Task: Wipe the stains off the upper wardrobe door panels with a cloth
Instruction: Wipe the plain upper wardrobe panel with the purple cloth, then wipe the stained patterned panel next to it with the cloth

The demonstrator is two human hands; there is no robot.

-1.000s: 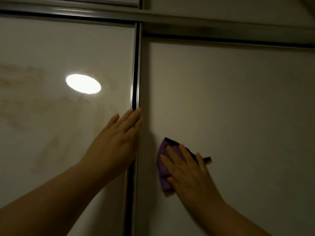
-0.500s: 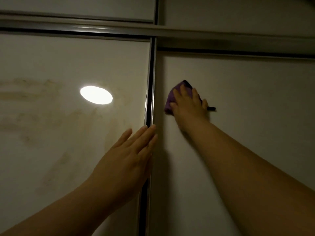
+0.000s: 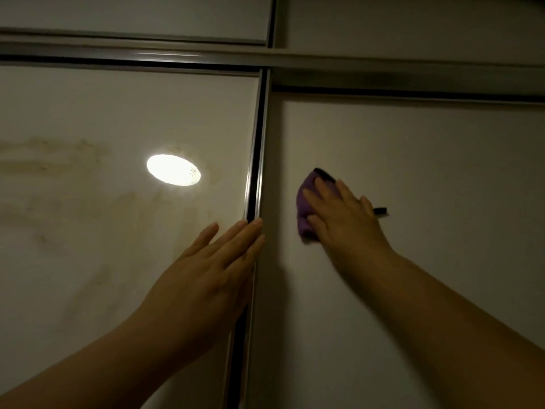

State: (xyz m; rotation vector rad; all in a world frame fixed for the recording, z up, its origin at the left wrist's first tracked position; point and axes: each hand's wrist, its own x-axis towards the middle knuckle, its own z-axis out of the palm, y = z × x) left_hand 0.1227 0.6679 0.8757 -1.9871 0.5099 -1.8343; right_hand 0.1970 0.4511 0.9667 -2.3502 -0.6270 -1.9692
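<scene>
Hands flat: left hand point(image 3: 206, 278) on stained panel point(image 3: 88, 237), right hand point(image 3: 346, 225) pressing cloth point(image 3: 305, 203).

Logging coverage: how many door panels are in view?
4: stained left panel, right panel under the cloth, upper left panel and upper right panel above the rail. Others may lie off-frame.

Both my arms are up, both hands laid flat in front of me.

My left hand point(image 3: 212, 261) has its back toward me, fingers straight and pointing up and to the right, the leftmost finger a little apart from the rest. Its bare forearm comes in from the lower left. My right hand point(image 3: 345, 222) sits higher, fingers straight, slightly spread and pressed flat, angled up and to the left, its forearm reaching in from the lower right. The hands are near each other, not touching.
</scene>
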